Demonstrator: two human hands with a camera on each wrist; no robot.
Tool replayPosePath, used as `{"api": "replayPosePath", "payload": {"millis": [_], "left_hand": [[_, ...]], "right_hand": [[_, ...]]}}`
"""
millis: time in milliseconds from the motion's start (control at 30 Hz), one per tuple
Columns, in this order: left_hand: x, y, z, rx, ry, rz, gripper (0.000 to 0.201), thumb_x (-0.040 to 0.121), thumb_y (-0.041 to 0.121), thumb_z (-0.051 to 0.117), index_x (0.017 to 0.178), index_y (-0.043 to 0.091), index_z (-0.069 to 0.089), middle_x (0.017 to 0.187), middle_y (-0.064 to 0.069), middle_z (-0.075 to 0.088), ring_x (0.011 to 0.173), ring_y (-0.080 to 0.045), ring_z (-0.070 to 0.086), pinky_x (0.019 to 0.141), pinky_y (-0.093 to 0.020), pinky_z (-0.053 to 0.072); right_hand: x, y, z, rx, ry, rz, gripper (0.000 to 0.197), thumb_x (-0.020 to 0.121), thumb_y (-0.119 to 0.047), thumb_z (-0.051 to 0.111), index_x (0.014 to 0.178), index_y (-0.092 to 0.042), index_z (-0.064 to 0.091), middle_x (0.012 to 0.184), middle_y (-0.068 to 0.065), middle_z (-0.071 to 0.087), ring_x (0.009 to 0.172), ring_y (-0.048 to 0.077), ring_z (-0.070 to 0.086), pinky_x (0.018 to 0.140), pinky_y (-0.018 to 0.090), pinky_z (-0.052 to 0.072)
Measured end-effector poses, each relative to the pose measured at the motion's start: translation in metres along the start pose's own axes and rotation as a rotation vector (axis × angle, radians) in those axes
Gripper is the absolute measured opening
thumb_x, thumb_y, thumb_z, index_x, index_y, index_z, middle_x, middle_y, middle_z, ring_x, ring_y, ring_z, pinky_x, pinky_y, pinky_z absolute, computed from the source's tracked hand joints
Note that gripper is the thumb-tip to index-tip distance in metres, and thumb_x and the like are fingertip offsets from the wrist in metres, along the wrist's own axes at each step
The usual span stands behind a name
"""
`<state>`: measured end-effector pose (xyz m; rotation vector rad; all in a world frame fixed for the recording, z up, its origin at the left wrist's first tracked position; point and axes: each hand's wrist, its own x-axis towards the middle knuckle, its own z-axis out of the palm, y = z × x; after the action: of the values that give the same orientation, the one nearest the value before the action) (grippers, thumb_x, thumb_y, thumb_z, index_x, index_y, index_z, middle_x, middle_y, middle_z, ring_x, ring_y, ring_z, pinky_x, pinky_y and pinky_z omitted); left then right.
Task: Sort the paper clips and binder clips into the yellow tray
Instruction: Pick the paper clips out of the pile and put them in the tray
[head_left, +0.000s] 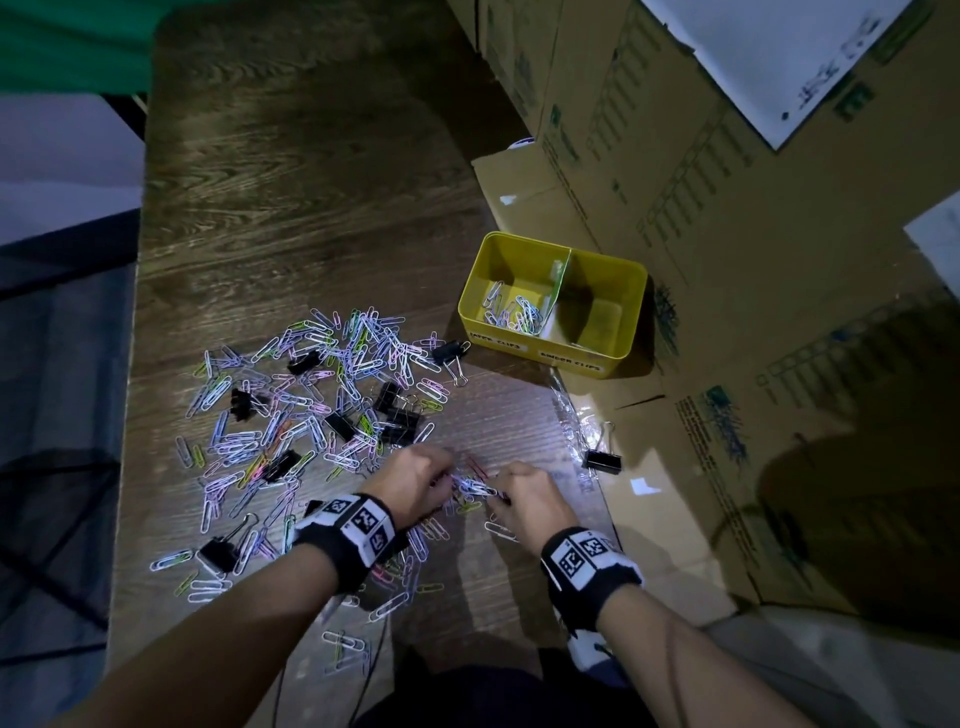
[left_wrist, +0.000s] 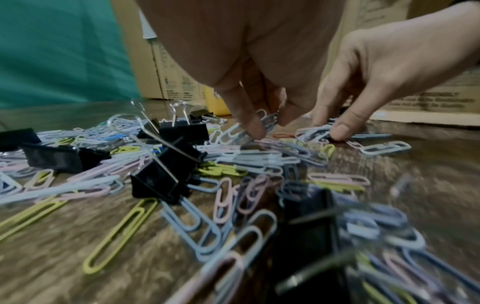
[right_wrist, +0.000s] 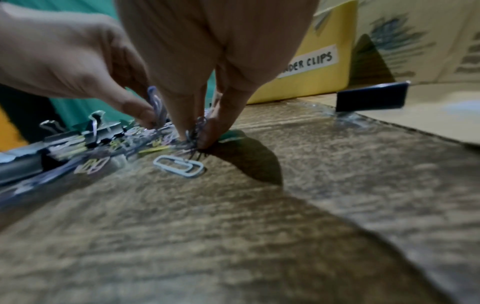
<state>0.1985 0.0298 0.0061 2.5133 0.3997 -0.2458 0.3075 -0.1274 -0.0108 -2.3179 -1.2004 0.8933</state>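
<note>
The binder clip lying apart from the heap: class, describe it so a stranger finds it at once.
Start at the yellow tray by the cardboard boxes. Come toward the person along the table's right edge to the black binder clip. It lies alone at the cardboard's edge, right of both hands; every other binder clip sits among the paper clips.

The far half of the wooden table (head_left: 291, 171) lies bare, open to a reach from the left; nearer, the spread of paper clips (head_left: 311, 395) and black binder clips (head_left: 400, 415) covers the left and middle of the top, some binder handles standing up (small snags for a low sweep); a bare strip of wood runs from the two hands towards the yellow tray (head_left: 550, 304); the tray sits at the right edge, open above; cardboard boxes (head_left: 675, 208) wall in its far and right sides, and a flat cardboard sheet (head_left: 649, 499) with one lone binder clip (head_left: 602, 461) borders the table's right edge
</note>
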Motion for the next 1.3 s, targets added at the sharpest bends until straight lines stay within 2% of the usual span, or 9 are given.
{"api": "replayPosePath", "payload": {"millis": [233,333,500,800,900,1000,1100,1200,1300], "left_hand": [[0.011,0.008,-0.044,-0.619,0.139,-0.309,0.006,0.077,0.005,0.070,0.078,0.010,0.067,0.079,-0.005,0.070,0.062,-0.010,0.065,0.055,-0.020,0.052],[0.029,0.019,-0.081,-0.907,0.238,-0.292,0.004,0.076,-0.003,0.069,0.077,-0.002,0.065,0.073,-0.010,0.072,0.069,-0.025,0.070,0.070,-0.032,0.058],[0.100,0.038,-0.125,-1.092,0.408,-0.190,0.014,0.075,-0.008,0.067,0.070,0.004,0.063,0.066,-0.011,0.069,0.061,-0.025,0.067,0.060,-0.027,0.056],[0.177,0.038,-0.106,-0.456,0.157,-0.272,0.003,0.078,0.020,0.072,0.080,0.019,0.071,0.070,0.009,0.066,0.056,0.003,0.055,0.052,-0.008,0.041],[0.167,0.039,-0.100,-0.864,0.307,-0.313,0.007,0.079,0.006,0.068,0.076,0.013,0.071,0.085,-0.006,0.071,0.069,-0.012,0.062,0.068,-0.025,0.054],[0.136,0.038,-0.099,-1.106,0.445,-0.352,0.013,0.082,-0.002,0.063,0.075,0.008,0.066,0.080,-0.008,0.066,0.069,-0.016,0.061,0.064,-0.027,0.056],[0.090,0.026,-0.087,-0.917,0.239,-0.276,0.012,0.083,0.003,0.064,0.080,0.015,0.067,0.077,-0.006,0.066,0.065,-0.015,0.061,0.056,-0.026,0.053],[0.036,0.013,-0.057,-0.450,-0.165,-0.079,0.016,0.083,0.012,0.064,0.080,0.028,0.066,0.088,0.003,0.068,0.078,-0.011,0.064,0.071,-0.024,0.054],[-0.013,0.009,-0.017,-0.059,-0.242,0.153,0.006,0.077,0.020,0.055,0.079,0.025,0.057,0.090,0.003,0.059,0.079,-0.014,0.058,0.068,-0.028,0.052]], "right_hand": [[-0.001,0.005,-0.019,0.383,0.164,0.129,0.024,0.079,-0.024,0.074,0.103,-0.019,0.073,0.105,0.000,0.070,0.090,0.010,0.062,0.090,0.028,0.051],[-0.004,-0.002,-0.039,0.637,0.245,0.166,0.022,0.075,-0.019,0.078,0.095,-0.026,0.073,0.098,-0.008,0.069,0.091,0.009,0.063,0.089,0.031,0.053],[0.003,-0.024,-0.079,0.886,0.463,0.107,0.024,0.073,-0.007,0.078,0.094,-0.016,0.073,0.094,-0.005,0.069,0.076,0.004,0.065,0.073,0.017,0.054],[0.071,-0.026,-0.156,0.799,0.714,0.058,0.024,0.074,-0.012,0.079,0.097,-0.015,0.074,0.091,0.006,0.073,0.079,0.013,0.069,0.073,0.027,0.057],[0.107,-0.016,-0.173,0.653,0.702,0.100,0.022,0.074,-0.015,0.079,0.096,-0.010,0.075,0.075,0.000,0.071,0.062,-0.001,0.063,0.066,0.015,0.052],[0.133,-0.016,-0.180,0.488,0.621,0.133,0.021,0.077,-0.017,0.076,0.097,-0.011,0.075,0.073,0.001,0.068,0.066,0.006,0.064,0.078,0.026,0.057],[0.149,-0.020,-0.181,0.192,0.441,0.141,0.022,0.081,-0.019,0.072,0.102,-0.014,0.073,0.096,0.009,0.071,0.091,0.019,0.064,0.091,0.025,0.050],[0.153,-0.026,-0.176,-0.007,0.235,0.136,0.029,0.084,-0.019,0.069,0.114,-0.017,0.068,0.112,0.013,0.067,0.100,0.024,0.062,0.090,0.027,0.048],[0.145,-0.037,-0.166,-0.074,0.172,0.098,0.034,0.085,-0.021,0.065,0.119,-0.019,0.064,0.124,0.014,0.061,0.108,0.027,0.060,0.094,0.030,0.046]]}}
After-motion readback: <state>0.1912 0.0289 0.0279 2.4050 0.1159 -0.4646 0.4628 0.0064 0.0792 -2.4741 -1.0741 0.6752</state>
